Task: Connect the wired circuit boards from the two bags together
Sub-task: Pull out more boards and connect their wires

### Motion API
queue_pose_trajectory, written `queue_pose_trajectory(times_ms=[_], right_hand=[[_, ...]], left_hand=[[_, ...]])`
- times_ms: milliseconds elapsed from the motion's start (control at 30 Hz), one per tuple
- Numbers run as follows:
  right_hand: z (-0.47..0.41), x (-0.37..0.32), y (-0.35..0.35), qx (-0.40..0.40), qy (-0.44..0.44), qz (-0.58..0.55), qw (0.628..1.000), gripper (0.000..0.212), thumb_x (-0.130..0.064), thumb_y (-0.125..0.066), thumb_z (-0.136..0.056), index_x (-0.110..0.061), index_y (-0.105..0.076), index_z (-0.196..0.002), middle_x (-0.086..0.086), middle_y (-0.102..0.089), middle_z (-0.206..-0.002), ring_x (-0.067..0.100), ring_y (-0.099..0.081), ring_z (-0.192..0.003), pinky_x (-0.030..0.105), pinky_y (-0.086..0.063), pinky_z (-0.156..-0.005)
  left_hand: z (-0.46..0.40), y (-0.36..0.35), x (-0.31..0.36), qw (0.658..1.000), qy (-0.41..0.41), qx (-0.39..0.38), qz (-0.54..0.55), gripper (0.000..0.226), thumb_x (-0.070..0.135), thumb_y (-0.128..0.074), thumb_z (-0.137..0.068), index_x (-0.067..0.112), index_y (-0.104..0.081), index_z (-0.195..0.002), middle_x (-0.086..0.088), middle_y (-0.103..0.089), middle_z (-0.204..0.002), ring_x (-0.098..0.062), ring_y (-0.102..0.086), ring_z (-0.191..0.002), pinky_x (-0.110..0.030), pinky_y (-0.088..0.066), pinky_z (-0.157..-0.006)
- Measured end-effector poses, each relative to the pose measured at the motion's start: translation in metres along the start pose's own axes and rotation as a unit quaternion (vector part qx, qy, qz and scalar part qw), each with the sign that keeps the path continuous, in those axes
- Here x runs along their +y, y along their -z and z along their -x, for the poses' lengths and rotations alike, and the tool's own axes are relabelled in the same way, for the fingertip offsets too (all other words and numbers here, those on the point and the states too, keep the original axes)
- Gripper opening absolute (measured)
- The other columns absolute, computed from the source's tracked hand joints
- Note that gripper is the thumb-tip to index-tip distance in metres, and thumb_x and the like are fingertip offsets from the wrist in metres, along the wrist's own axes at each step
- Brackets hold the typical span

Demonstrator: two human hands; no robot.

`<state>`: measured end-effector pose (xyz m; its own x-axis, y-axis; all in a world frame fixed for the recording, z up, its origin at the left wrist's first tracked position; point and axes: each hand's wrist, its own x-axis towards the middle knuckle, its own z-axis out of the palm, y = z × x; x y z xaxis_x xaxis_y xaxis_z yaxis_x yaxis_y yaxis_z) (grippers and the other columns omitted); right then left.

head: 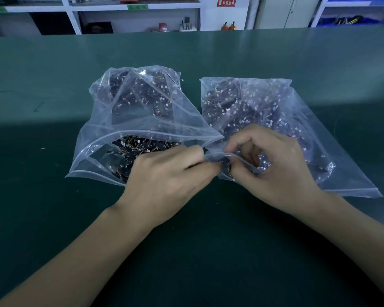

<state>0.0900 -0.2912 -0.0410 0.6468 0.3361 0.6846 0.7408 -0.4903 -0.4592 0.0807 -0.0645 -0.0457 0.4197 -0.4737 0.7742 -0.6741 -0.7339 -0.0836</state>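
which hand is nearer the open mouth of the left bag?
Left. The left hand lies over the near right part of the left bag's open mouth; the right hand pinches the right bag's edge beside it.

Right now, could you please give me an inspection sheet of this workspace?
Surface: green mat, bare near the person.
Job's things: left bag, mouth open, dark wired boards inside; right bag, also full of boards.
Clutter: nothing seen.
Hands: left hand and right hand both pinch the right bag's mouth edge, fingers curled.
Cables: thin wires with white plugs on the boards in both bags.
Surroundings: white shelves behind the table, red sign on the wall.
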Motion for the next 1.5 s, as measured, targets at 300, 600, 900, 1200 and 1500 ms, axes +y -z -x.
queue_pose_trajectory(times_ms=[300, 600, 900, 1200, 1500], right_hand=[[0.002, -0.001, -0.002, -0.016, -0.004, 0.003, 1.000, 0.021, 0.003, -0.076, -0.086, -0.014, -0.072, -0.096, -0.024, -0.060, -0.091, 0.016, -0.057, -0.062, 0.029, -0.049, -0.060], [0.004, -0.002, 0.000, -0.064, -0.015, 0.032, 0.997, 0.021, -0.012, -0.066, -0.083, -0.023, -0.069, -0.100, -0.029, -0.058, -0.094, 0.012, -0.057, -0.063, 0.027, -0.050, -0.062], [0.004, -0.002, -0.002, -0.080, -0.026, 0.035, 0.996, 0.019, -0.017, -0.064, -0.085, -0.026, -0.068, -0.102, -0.022, -0.058, -0.096, 0.015, -0.057, -0.064, 0.030, -0.050, -0.061], [0.005, -0.003, -0.002, -0.095, -0.030, 0.039, 0.994, 0.017, -0.023, -0.068, -0.087, -0.026, -0.069, -0.104, -0.020, -0.057, -0.097, 0.013, -0.057, -0.067, 0.030, -0.051, -0.061], [0.005, -0.001, -0.004, -0.088, -0.008, 0.054, 0.995, 0.023, -0.021, -0.072, -0.097, -0.020, -0.078, -0.119, -0.009, -0.068, -0.109, 0.013, -0.066, -0.093, 0.037, -0.055, -0.083]], left_hand=[[0.002, -0.002, 0.005, 0.993, 0.059, -0.087, 0.056, 0.014, 0.022, -0.074, -0.100, 0.031, -0.084, -0.105, 0.013, -0.064, -0.064, -0.015, -0.062, -0.054, -0.030, -0.046, -0.043], [0.002, 0.038, -0.042, 0.981, 0.062, -0.177, 0.058, 0.029, 0.052, -0.061, -0.102, 0.036, -0.077, -0.084, 0.017, -0.053, -0.056, -0.006, -0.051, -0.050, -0.027, -0.044, -0.046], [-0.002, 0.041, -0.038, 0.949, 0.083, -0.284, 0.107, 0.042, 0.081, -0.065, -0.079, 0.040, -0.075, -0.075, 0.018, -0.056, -0.059, -0.005, -0.056, -0.059, -0.015, -0.030, -0.055], [0.005, 0.039, -0.038, 0.924, 0.105, -0.360, 0.073, 0.014, 0.057, -0.068, -0.083, 0.043, -0.064, -0.081, 0.030, -0.062, -0.083, 0.008, -0.058, -0.081, -0.012, -0.032, -0.061], [0.006, 0.023, -0.018, 0.957, 0.123, -0.225, 0.134, 0.012, 0.046, -0.047, -0.108, 0.035, -0.050, -0.103, 0.025, -0.054, -0.080, -0.007, -0.051, -0.065, -0.020, -0.035, -0.056]])
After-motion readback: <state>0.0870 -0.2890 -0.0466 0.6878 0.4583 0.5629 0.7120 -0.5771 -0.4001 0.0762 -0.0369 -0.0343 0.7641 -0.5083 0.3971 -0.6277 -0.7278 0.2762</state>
